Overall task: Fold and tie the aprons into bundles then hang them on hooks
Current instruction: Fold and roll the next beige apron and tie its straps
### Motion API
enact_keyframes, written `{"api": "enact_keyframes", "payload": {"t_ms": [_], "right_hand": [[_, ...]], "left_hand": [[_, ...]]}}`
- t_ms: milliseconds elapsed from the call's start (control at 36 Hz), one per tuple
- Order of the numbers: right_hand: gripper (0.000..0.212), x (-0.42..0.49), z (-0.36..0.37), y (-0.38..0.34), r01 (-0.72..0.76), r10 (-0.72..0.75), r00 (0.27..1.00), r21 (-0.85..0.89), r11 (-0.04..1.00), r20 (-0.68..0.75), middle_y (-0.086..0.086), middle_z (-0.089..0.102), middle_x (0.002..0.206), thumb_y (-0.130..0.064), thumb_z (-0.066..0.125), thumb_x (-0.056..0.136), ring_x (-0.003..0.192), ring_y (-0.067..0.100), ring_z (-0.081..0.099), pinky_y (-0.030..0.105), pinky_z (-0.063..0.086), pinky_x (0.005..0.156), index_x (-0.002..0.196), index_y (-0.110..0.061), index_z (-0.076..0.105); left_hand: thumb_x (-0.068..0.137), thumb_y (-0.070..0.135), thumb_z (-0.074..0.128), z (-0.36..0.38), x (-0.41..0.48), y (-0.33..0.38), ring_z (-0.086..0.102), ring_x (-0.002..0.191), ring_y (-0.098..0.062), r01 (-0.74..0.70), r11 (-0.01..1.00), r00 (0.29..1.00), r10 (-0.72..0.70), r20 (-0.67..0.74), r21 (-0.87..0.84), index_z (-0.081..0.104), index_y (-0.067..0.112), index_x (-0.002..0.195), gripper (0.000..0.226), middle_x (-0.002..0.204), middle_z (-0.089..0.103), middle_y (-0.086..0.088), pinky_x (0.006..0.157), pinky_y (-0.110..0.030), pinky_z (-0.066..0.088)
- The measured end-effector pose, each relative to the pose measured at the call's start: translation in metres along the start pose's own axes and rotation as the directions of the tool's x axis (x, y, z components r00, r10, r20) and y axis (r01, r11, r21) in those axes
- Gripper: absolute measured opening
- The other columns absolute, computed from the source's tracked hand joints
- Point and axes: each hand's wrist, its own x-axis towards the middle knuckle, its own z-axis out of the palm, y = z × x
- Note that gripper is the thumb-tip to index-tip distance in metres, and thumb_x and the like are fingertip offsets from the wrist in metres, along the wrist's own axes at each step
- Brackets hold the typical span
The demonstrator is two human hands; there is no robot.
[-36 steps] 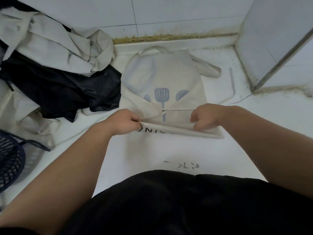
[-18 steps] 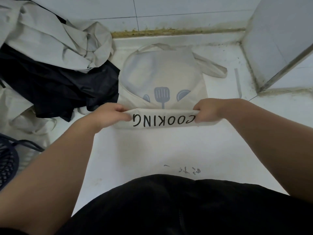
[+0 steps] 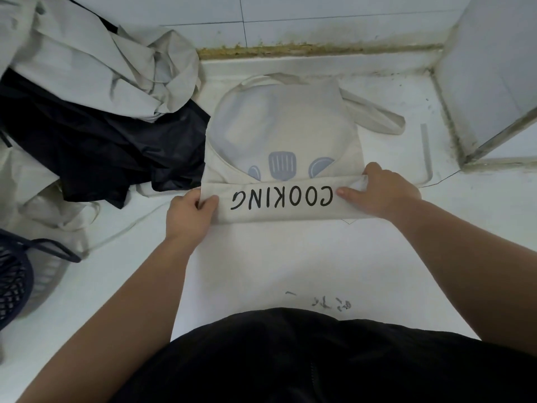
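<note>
On the white surface, left hand and right hand each pinched an end of the cream apron, fingers curled on its rolled fold.

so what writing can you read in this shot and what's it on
"COOKING": black capitals on the folded strip of the beige apron, upside down to the camera, between the left hand and the right hand.
Dark handwritten marks on the white surface near the person's body: too blurred to read.
No other text shows.
</note>
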Motion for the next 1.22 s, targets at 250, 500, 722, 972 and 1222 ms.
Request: {"api": "enact_keyframes", "payload": {"t_ms": [250, 500, 722, 972, 1222], "right_hand": [[0.053, 0.005, 0.009, 0.004, -0.035, 0.036, 0.999, 0.050, 0.998, -0.029, 0.008, 0.055, 0.103, -0.056, 0.048, 0.090, 0.089, 0.028, 0.053, 0.036, 0.041, 0.070, 0.122, -0.014, 0.040], [0.065, -0.018, 0.032, -0.028, 0.309, -0.347, 0.929, -0.252, 0.917, -0.125, 0.011, 0.041, 0.136, -0.057, 0.015, 0.089, 0.124, 0.032, 0.037, 0.041, 0.022, 0.104, 0.137, -0.020, 0.038], [0.103, -0.018, 0.047, -0.026, 0.455, -0.421, 0.890, -0.304, 0.837, 0.174, 0.000, -0.007, 0.159, -0.085, 0.002, 0.064, 0.144, 0.026, 0.002, 0.043, -0.008, 0.118, 0.151, -0.030, -0.003], [0.085, -0.030, 0.041, -0.009, 0.411, -0.388, 0.910, -0.204, 0.888, 0.144, 0.003, -0.004, 0.159, -0.069, 0.035, 0.086, 0.145, 0.023, 0.006, 0.037, -0.001, 0.119, 0.151, -0.024, 0.004], [0.083, -0.094, 0.060, 0.012, 0.352, -0.336, 0.936, -0.216, 0.911, 0.110, 0.001, -0.003, 0.159, -0.070, 0.033, 0.087, 0.144, 0.024, 0.007, 0.037, -0.002, 0.117, 0.151, -0.024, 0.005]], "left_hand": [[0.095, 0.037, 0.055, 0.000, 0.002, 0.000, 0.049, 0.075, -0.024, 0.034, 0.995, 0.999, -0.031, -0.037, 0.092, 0.057, 0.007, 0.082, 0.032, 0.074, 0.054, -0.004, 0.066, -0.029, 0.034], [0.073, 0.000, 0.055, 0.026, -0.018, 0.030, 0.051, 0.110, -0.038, -0.423, 0.818, 0.864, 0.494, -0.099, 0.389, 0.056, 0.011, 0.123, 0.051, 0.126, 0.052, -0.017, 0.087, -0.046, 0.044], [0.079, 0.073, 0.001, 0.056, -0.034, 0.023, -0.017, 0.147, -0.019, -0.659, 0.574, 0.747, 0.427, 0.510, 0.486, -0.011, 0.041, 0.149, 0.078, 0.160, -0.018, 0.004, 0.117, -0.041, -0.011], [0.085, 0.074, 0.032, 0.043, -0.033, 0.027, -0.014, 0.147, -0.011, -0.618, 0.621, 0.769, 0.351, 0.534, 0.482, -0.006, 0.038, 0.151, 0.084, 0.159, -0.017, 0.010, 0.119, -0.038, -0.006], [0.086, 0.075, 0.025, 0.047, -0.092, 0.005, -0.024, 0.144, -0.012, -0.649, 0.610, 0.734, 0.345, 0.585, 0.455, -0.014, 0.037, 0.150, 0.084, 0.157, -0.026, 0.008, 0.118, -0.039, -0.012]]}}
